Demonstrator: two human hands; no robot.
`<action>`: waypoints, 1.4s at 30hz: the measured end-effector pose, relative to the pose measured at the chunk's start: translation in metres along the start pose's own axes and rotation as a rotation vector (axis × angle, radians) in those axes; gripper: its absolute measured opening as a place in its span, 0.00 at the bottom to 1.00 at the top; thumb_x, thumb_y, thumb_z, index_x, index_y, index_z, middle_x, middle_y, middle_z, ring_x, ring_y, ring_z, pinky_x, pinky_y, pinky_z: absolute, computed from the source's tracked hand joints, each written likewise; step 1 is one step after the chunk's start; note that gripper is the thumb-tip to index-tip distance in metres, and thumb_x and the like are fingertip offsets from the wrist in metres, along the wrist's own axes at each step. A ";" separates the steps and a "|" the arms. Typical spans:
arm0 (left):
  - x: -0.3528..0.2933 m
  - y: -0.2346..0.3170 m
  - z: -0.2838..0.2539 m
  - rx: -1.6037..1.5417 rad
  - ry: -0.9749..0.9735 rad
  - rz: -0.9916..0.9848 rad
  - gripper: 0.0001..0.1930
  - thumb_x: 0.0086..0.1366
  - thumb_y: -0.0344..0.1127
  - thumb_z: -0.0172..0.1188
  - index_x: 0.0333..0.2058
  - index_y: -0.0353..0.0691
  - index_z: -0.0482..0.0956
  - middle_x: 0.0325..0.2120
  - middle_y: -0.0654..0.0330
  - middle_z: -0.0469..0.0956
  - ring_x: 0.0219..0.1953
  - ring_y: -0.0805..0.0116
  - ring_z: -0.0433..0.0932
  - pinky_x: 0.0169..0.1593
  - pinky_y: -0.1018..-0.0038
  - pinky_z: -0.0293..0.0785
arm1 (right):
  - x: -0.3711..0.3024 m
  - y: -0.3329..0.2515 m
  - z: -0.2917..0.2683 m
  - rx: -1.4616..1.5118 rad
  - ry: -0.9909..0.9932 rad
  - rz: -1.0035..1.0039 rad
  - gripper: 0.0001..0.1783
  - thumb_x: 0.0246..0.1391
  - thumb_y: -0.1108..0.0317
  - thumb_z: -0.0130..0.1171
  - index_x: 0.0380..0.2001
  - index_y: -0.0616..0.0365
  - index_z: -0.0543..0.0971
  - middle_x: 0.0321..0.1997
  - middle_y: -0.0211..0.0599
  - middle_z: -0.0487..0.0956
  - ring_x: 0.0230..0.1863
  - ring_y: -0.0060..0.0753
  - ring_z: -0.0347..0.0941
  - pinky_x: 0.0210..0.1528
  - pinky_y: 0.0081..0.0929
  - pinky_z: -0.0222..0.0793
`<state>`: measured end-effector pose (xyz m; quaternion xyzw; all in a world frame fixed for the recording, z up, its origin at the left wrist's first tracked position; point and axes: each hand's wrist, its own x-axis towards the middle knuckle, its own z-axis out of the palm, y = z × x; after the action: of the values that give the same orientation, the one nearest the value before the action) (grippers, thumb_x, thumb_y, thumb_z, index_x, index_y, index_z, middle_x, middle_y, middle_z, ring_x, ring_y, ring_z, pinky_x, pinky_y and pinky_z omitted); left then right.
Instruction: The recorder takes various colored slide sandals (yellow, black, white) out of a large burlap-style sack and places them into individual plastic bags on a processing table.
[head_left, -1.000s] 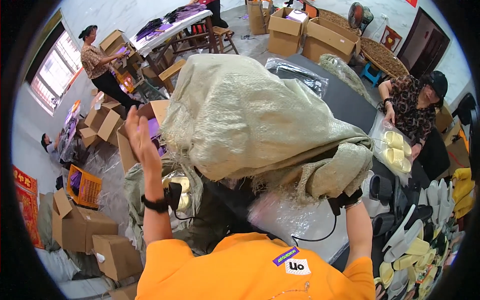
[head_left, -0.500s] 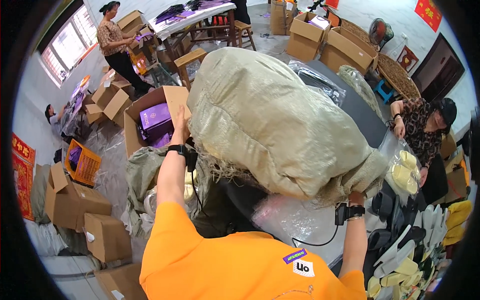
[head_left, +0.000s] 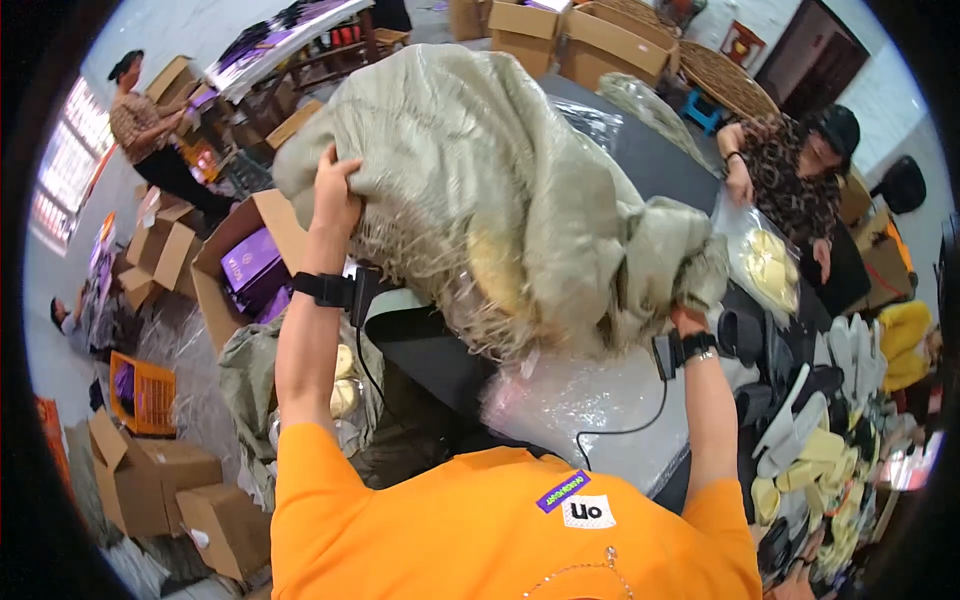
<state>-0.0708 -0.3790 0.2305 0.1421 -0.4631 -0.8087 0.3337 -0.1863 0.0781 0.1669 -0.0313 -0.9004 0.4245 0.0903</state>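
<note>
A large beige-green woven sack [head_left: 460,150] lies across the dark table in front of me. My left hand [head_left: 338,195] grips its left side near the frayed mouth. At the sack's bunched right end, my right hand [head_left: 688,320] is closed on the fabric, its fingers partly hidden. Loose threads hang from the frayed edge, and something pale yellow [head_left: 492,265] shows in the opening. Below the sack lie see-through plastic bags [head_left: 590,410]. Another woven sack [head_left: 255,370] by my left forearm holds pale yellow items in plastic.
An open carton [head_left: 208,290] with purple packages stands at left, near an orange crate [head_left: 155,395]. At right, a co-worker [head_left: 785,175] handles a plastic bag of yellow slippers [head_left: 768,270]. Many black, grey and yellow slippers [head_left: 800,460] are piled at lower right. Another person [head_left: 150,125] stands far left.
The full, rounded sack has slumped and folded, with its frayed mouth now turned toward me. My left hand has shifted upward along it. The view has turned slightly.
</note>
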 end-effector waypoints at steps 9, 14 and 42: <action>-0.033 0.024 0.205 -0.369 -0.493 -0.073 0.20 0.51 0.22 0.47 0.46 0.36 0.64 0.34 0.56 0.72 0.36 0.63 0.72 0.42 0.66 0.69 | 0.043 -0.001 -0.001 0.061 -0.024 0.050 0.50 0.41 0.42 0.57 0.61 0.54 0.46 0.63 0.53 0.46 0.62 0.52 0.46 0.58 0.42 0.50; -0.058 0.001 0.242 -0.476 -0.678 -0.026 0.23 0.55 0.25 0.47 0.51 0.35 0.60 0.35 0.55 0.72 0.35 0.66 0.74 0.42 0.68 0.71 | 0.051 0.050 -0.033 0.108 -0.074 0.035 0.51 0.41 0.41 0.57 0.61 0.54 0.45 0.63 0.53 0.45 0.62 0.51 0.45 0.58 0.43 0.50; 0.016 -0.083 0.251 -0.053 -0.431 0.075 0.28 0.58 0.17 0.41 0.57 0.44 0.54 0.48 0.55 0.65 0.46 0.61 0.69 0.48 0.66 0.69 | -0.057 0.085 -0.070 -0.044 0.249 -0.246 0.25 0.47 0.50 0.53 0.44 0.56 0.71 0.50 0.44 0.67 0.53 0.47 0.60 0.52 0.36 0.56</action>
<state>-0.2520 -0.1966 0.2951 -0.0605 -0.5073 -0.8193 0.2604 -0.1192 0.1775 0.1377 0.0248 -0.8884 0.3831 0.2518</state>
